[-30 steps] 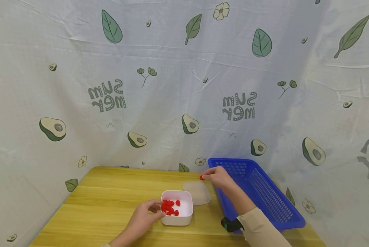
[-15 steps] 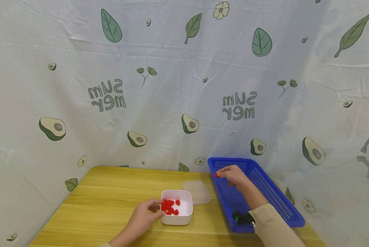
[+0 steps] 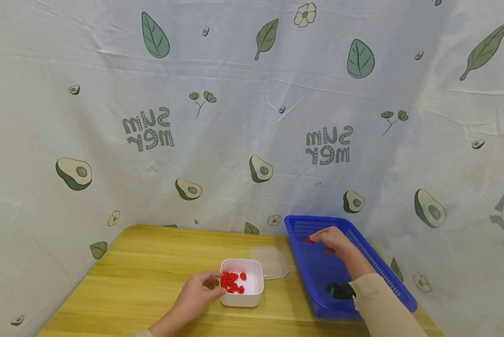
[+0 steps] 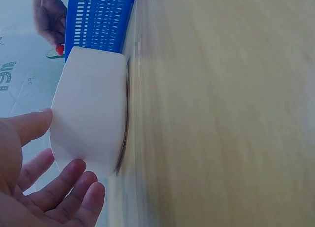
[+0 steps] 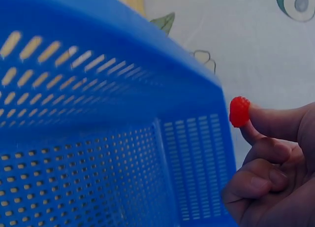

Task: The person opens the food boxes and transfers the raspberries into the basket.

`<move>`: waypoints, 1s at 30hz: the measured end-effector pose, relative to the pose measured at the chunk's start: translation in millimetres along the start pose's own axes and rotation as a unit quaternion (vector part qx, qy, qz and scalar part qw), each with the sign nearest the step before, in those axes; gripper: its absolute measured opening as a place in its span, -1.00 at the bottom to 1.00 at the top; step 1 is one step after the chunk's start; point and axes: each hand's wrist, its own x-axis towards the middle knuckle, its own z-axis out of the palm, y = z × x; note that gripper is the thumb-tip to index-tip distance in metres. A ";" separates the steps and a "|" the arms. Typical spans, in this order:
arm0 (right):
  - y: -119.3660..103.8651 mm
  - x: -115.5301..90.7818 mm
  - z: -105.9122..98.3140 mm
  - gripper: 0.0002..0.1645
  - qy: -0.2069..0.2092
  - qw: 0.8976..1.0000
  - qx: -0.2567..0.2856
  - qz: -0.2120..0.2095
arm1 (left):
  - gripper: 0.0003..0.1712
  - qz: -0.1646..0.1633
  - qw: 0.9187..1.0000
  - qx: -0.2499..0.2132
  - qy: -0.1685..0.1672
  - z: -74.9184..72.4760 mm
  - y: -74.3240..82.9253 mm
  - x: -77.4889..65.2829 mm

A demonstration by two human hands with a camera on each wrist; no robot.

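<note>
My right hand [image 3: 333, 239] pinches a red raspberry [image 5: 239, 112] between thumb and fingertip, its other fingers curled under. The hand hangs over the far part of a blue perforated plastic basket [image 3: 312, 276]. A small white square box [image 3: 255, 299] stands on the table to the left, with several red raspberries [image 3: 228, 281] gathered mostly at its left side. My left hand [image 3: 197, 290] lies at the left of this box, thumb and fingertips at its rim. In the left wrist view, its fingers [image 4: 69, 180] are loosely bent and spread beside the box wall.
A translucent lid [image 3: 270, 263] lies flat between the white box and the basket. The wooden table [image 3: 159, 257] ends at a white printed curtain [image 3: 226, 131] behind. A dark wrist camera [image 3: 340, 291] on my right wrist overlaps the basket in the head view.
My right hand has carried the raspberry rightward, from above the lid and past the basket's left rim to over the basket. The left hand and the white box have stayed put.
</note>
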 end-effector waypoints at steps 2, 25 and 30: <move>5.7 2.6 -2.8 -0.60 0.003 1.000 0.006 0.007 | -0.55 -0.002 1.000 0.000 -0.002 0.0 0.0 0.0; 42.9 9.6 -20.3 -0.59 0.027 0.994 -0.014 0.106 | -0.54 -0.013 1.000 0.007 0.000 1.8 -1.5 0.2; 44.6 5.9 -22.0 -0.39 0.025 0.992 -0.003 0.120 | -0.54 -0.010 1.000 0.006 0.001 2.5 -1.9 1.1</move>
